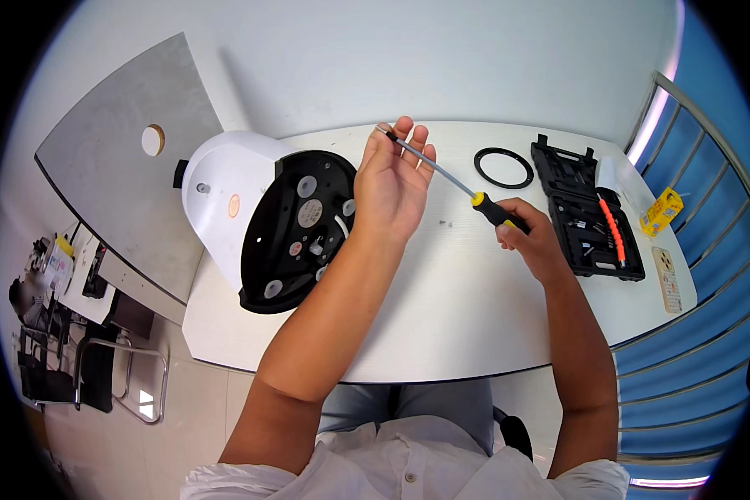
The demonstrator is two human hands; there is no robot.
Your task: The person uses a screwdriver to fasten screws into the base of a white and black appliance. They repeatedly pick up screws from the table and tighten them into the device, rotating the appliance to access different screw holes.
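White laminate covers the bench (442,317), which carries everything, the biggest item being a white domed appliance (225,196) tipped on its side at the left so that its round black base plate (296,229) faces the person. At the far right lies an open black tool case (583,208) with an orange-ribbed tool (612,229) laid in it. Between the case and the hands a black ring (503,167) lies flat on the bench, apart from both.

Above the middle of the bench (well clear of its surface) the screwdriver (454,179) slants from lower right up to upper left. Its yellow-and-black handle sits in the clenched grip of the right hand (529,237), just beside the case. The left hand (392,187), held over the base plate's right edge, has its fingertips (402,132) pinching the tip of the grey shaft.
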